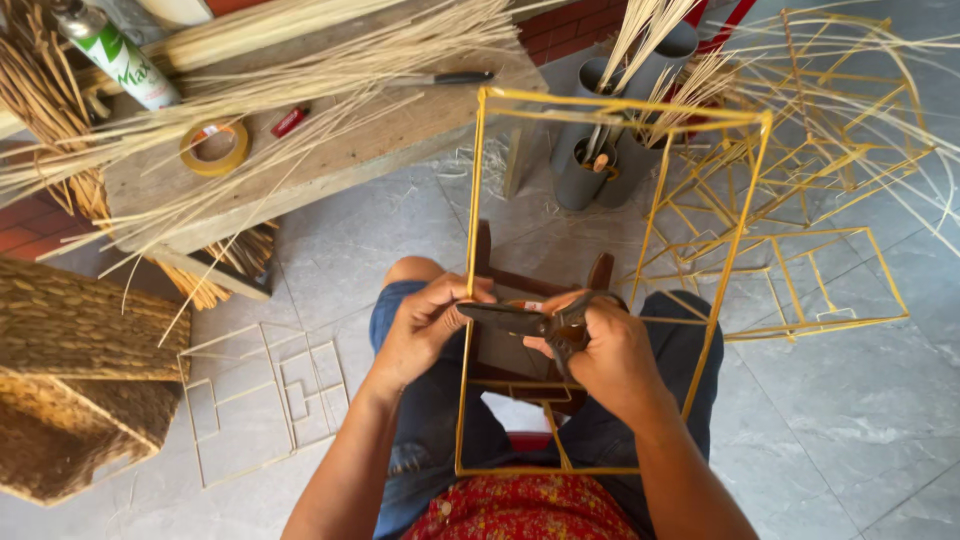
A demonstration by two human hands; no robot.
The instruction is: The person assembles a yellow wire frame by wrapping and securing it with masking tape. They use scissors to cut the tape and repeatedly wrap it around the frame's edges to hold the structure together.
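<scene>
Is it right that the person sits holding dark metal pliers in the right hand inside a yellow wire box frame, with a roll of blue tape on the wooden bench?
Not quite. The head view shows the roll of tape on the wooden bench is yellow, not blue. The rest holds: the right hand grips the dark metal pliers inside the yellow wire box frame.

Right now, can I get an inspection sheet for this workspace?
Surface: grey tiled floor; wooden bench at top left.
Job's things: yellow wire frame across the lap; dark pliers.
Clutter: tape roll, spray can, loose reed strands, woven baskets, white wire frames, grey tubes holding reeds, more yellow frames.
Grippers: left hand pinches near the plier tip; right hand grips the pliers.
Cables: nothing seen.
Surroundings: brick wall at top.
</scene>
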